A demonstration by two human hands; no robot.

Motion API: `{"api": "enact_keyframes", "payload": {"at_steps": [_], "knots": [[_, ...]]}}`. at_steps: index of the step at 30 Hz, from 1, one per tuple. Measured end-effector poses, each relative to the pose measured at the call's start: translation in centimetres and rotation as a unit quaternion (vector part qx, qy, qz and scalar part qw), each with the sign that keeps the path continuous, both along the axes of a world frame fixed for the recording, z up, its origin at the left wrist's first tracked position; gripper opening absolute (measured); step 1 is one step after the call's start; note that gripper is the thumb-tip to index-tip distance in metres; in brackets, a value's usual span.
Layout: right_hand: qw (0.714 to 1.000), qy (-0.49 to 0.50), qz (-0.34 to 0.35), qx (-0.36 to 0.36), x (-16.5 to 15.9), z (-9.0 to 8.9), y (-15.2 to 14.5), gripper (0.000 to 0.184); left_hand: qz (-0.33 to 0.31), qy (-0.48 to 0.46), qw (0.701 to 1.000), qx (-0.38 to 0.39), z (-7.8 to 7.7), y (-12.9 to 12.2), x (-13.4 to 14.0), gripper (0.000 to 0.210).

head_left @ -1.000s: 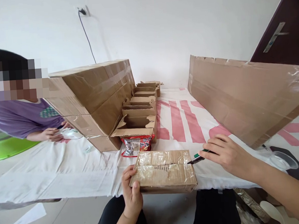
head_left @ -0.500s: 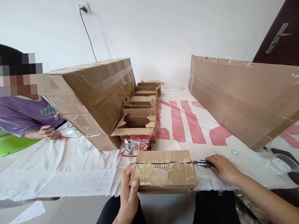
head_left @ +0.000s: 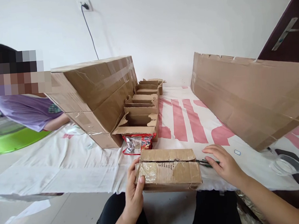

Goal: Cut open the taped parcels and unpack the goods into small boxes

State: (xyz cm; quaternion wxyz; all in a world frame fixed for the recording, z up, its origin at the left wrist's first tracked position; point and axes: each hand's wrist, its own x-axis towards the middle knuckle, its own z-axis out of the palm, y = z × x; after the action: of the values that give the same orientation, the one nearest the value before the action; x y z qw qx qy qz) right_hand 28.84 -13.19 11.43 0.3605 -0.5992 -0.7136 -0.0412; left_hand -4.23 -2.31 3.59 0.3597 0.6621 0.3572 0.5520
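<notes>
A small cardboard box (head_left: 169,172) with a slit along its top lies at the table's front edge. My left hand (head_left: 136,189) grips its left end, thumb on the near side and fingers behind. Just off the box's right end is a dark utility knife (head_left: 205,163), its front end close to the slit. My right hand (head_left: 223,163) is open beside and over the knife, fingers stretched out and thumb apart. Part of the knife is hidden by the thumb. Behind the box lies a red and clear snack packet (head_left: 137,144).
Tall cardboard partitions stand left (head_left: 99,91) and right (head_left: 246,98). Several open cardboard boxes (head_left: 140,121) line the left one. A clear plastic bowl (head_left: 287,165) and a small blue-edged label (head_left: 237,152) are at right. A person in a purple shirt (head_left: 29,110) is at far left.
My right hand has let go of the utility knife and its fingers have spread and risen. My left hand still holds the box. The other person's hand has gone behind the left partition.
</notes>
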Motion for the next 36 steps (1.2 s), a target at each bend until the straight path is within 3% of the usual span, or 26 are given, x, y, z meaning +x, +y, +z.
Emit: {"api": "enact_keyframes", "payload": {"at_steps": [4, 13, 29, 36], "knots": [[0.998, -0.001, 0.065, 0.018, -2.8, 2.7, 0.0, 0.018, 0.003, -0.016, 1.000, 0.004, 0.0, -0.3, 0.5, 0.033], [0.979, -0.168, 0.096, -0.057, -5.2, 4.8, 1.1, 0.017, -0.013, -0.021, 1.000, -0.001, 0.3, -0.6, 0.5, 0.037], [0.974, -0.217, 0.068, -0.012, -5.6, 4.0, 1.8, 0.022, -0.038, -0.021, 0.999, 0.013, 0.3, -0.6, 0.4, 0.037], [0.979, -0.175, 0.080, -0.061, -5.7, 4.7, 1.5, 0.015, -0.033, -0.023, 0.999, 0.014, 0.4, -0.7, 0.5, 0.038]]}}
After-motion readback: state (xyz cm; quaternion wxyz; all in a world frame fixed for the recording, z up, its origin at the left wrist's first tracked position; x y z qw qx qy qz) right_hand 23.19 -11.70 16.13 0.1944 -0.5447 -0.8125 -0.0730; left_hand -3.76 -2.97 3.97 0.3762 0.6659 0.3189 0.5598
